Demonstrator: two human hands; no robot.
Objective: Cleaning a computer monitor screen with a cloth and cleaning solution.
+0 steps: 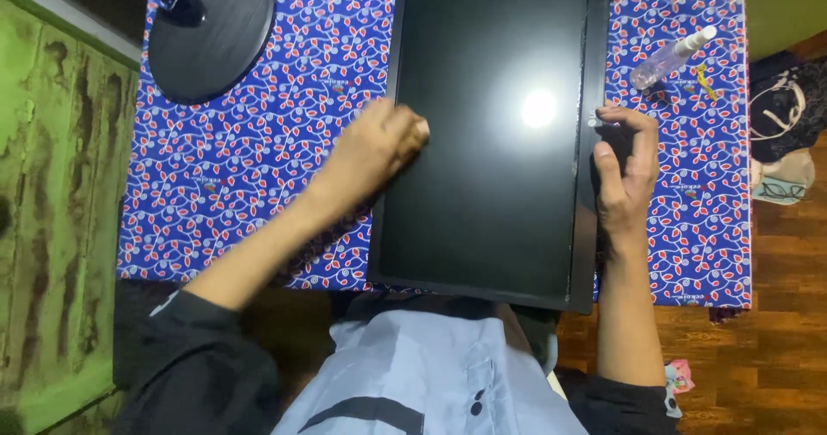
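Here the flat black monitor (491,133) lies screen-up across the middle of the table (258,168), its near edge overhanging the table's front edge; the left hand (379,146), fingers curled into a loose fist, presses on the screen near its left edge, forearm angled in from the near left; the right hand (624,172) pinches the monitor's right bezel, wrist straight; a spray bottle (670,58) lies near the far right corner, a round black stand base (211,30) at the far left.

A flat black monitor screen (491,133) lies face up on the blue patterned cloth, rectangular, dark and switched off, with a round white glare spot right of its centre. Its thin black frame overhangs the near table edge. No packages, labels or signs show.
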